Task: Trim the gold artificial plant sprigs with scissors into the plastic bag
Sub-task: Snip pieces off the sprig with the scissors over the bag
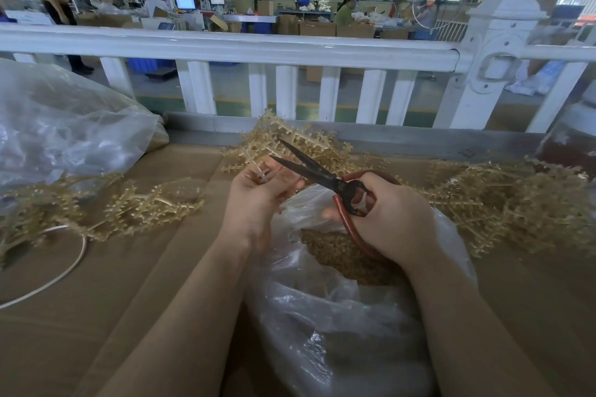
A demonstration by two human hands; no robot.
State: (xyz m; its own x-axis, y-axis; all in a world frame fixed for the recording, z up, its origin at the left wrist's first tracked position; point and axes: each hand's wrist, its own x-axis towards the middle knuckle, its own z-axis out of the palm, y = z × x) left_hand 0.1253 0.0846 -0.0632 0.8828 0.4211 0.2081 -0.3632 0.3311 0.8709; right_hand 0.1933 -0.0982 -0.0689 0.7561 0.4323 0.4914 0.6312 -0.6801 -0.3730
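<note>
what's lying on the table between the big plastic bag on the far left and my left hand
In the head view, a loose pile of gold sprigs and a white cord loop lie on the brown table.

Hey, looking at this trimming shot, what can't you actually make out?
All in the head view:
- Red-handled black scissors: lower handle loop hidden by the right hand.
- Gold plastic sprig: stem base covered by left hand fingers.
- Clear plastic bag: bottom cut off by frame edge.

Dull, dark metal blades on the scissors (pixel 317 171), with glossy red-brown coated handles. Beneath them, thin crinkled clear plastic bag (pixel 338 316). Around it, matt brown cardboard worktop (pixel 145 284) and bristly gold plastic sprigs (pixel 500 200).
</note>
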